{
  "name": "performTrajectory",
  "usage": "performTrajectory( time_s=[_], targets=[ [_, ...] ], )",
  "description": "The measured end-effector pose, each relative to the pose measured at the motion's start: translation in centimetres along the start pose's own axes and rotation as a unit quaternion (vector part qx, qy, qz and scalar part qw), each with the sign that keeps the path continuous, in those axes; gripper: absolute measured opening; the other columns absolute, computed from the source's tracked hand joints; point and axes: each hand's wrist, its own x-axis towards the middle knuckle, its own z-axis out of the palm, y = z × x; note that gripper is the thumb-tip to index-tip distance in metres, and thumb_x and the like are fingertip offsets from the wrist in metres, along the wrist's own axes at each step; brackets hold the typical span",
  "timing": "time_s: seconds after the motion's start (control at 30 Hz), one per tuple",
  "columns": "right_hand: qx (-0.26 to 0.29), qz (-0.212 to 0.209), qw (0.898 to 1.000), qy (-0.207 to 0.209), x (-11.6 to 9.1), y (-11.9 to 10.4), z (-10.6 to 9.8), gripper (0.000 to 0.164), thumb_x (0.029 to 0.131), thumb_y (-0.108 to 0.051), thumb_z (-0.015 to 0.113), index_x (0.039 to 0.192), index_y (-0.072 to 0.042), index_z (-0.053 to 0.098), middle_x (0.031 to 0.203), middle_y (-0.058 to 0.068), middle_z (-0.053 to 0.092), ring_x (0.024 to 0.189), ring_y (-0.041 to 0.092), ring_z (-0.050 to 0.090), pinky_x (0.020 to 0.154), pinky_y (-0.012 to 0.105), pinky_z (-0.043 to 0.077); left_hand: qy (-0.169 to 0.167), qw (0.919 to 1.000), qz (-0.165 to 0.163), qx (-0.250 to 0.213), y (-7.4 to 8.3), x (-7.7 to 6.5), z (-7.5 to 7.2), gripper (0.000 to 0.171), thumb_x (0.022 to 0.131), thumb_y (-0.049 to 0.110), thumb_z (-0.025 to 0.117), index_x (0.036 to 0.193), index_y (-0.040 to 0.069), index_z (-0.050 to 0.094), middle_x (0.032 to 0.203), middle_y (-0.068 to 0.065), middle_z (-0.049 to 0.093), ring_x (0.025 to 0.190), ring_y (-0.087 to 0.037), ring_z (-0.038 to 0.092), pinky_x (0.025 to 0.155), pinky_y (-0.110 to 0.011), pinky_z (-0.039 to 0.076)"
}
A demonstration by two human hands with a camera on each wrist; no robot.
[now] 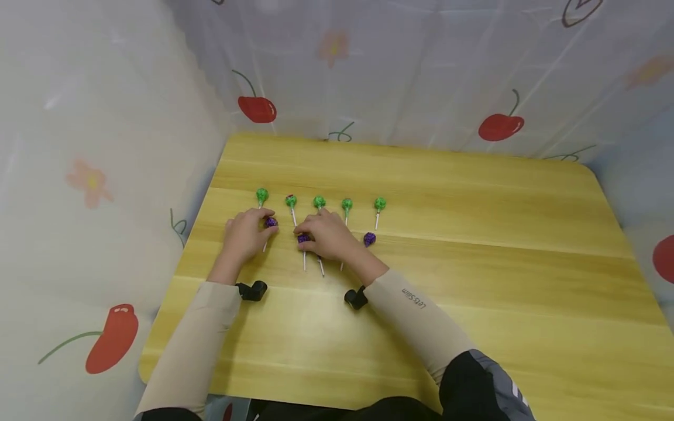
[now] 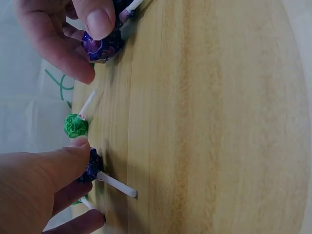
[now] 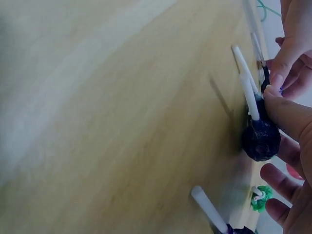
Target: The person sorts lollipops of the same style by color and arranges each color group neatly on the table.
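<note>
The tabletop [image 1: 500, 234] offers its broadest open stretch to the right of the outermost green lollipop [image 1: 380, 203] and purple lollipop [image 1: 370, 238]; a second passage runs behind the green row, along the far edge. Between the left hand [image 1: 244, 235] and the right hand [image 1: 329, 235] lies a narrow gap, obstructed at its far end by a green lollipop's stick [image 1: 294, 217]. The right forearm [image 1: 413, 310] bars low entry from the near right; black wrist cameras [image 1: 254, 291] narrow the space between both forearms.
</note>
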Motion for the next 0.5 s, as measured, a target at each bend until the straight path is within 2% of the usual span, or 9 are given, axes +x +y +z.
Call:
performTrajectory(
  time_s=[0.17, 0.5],
  targets=[
    [-0.008, 0.018, 1.0, 0.001, -0.05, -0.57, 0.52, 0.032, 0.092, -0.043, 0.068, 0.12, -0.027, 0.072, 0.12, -0.006, 0.069, 0.106, 0.022, 0.054, 0.089, 0.041, 0.043, 0.009, 0.9999, 0.005, 0.005, -0.11, -0.42, 0.29, 0.039, 0.094, 0.033, 0.069, 0.127, 0.013, 0.065, 0.125, -0.013, 0.068, 0.113, -0.038, 0.059, 0.087, -0.051, 0.035],
    [0.012, 0.041, 0.999, -0.008, -0.04, -0.99, 0.54, 0.031, 0.092, -0.042, 0.069, 0.117, -0.024, 0.073, 0.119, -0.004, 0.069, 0.109, 0.022, 0.055, 0.092, 0.042, 0.043, 0.019, 0.9998, 0.01, -0.004, -0.16, -0.43, 0.3, 0.027, 0.094, 0.031, 0.069, 0.115, 0.014, 0.069, 0.113, -0.008, 0.072, 0.105, -0.032, 0.062, 0.086, -0.048, 0.035]
  ],
)
